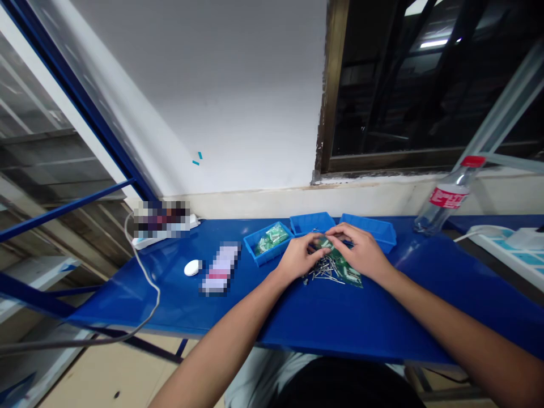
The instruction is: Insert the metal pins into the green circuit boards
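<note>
A small clear plastic bag with green print (349, 271) lies under and between my hands, with pale contents showing through. My right hand (361, 249) is closed on the bag's upper part, thumb and fingertips pinched together. From the other side, my left hand (300, 258) has its fingers closed at the bag's top edge, close to the right fingertips. Below the hands a loose pile of metal screws (325, 271) rests on the blue table (310, 323), partly covered by the bag. What exactly sits between the fingertips is too small to make out.
A blue bin (258, 258) holding green-printed bags stands left of my hands. Two more blue bins, one at the middle (312, 222) and one at the right (385, 235), stand behind them. A bottle (448, 198), a white round object (192, 268) and a cable (157, 300) are around.
</note>
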### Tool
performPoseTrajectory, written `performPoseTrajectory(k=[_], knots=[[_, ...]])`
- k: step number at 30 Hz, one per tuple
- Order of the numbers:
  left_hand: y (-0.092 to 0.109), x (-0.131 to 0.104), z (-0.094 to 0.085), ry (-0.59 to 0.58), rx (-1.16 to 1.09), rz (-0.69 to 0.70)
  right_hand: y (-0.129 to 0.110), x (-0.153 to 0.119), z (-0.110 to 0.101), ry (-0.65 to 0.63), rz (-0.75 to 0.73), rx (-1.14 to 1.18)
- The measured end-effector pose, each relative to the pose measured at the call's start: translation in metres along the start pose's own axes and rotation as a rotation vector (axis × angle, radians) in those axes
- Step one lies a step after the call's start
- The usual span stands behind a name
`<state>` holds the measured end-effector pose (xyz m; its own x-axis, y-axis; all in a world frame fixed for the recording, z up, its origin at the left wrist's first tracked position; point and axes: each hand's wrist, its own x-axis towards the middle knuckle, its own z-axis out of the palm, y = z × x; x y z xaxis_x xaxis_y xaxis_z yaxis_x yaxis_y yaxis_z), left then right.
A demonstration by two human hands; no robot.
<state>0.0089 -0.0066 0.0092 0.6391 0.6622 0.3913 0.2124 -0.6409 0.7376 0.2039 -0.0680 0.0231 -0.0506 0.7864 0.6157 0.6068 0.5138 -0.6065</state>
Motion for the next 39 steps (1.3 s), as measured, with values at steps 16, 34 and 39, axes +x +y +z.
performPoseTrajectory(k=[16, 34, 39], knots=[[-0.006, 0.002, 0.002, 0.055, -0.327, -0.115, 0.015, -0.001, 0.009, -0.029, 0.329, 0.396], [-0.005, 0.007, 0.002, 0.083, -0.663, -0.160, 0.012, 0.001, 0.010, -0.047, 0.374, 0.470], [-0.004, 0.008, 0.000, 0.076, -0.668, -0.168, 0.013, 0.002, 0.009, -0.034, 0.388, 0.519]])
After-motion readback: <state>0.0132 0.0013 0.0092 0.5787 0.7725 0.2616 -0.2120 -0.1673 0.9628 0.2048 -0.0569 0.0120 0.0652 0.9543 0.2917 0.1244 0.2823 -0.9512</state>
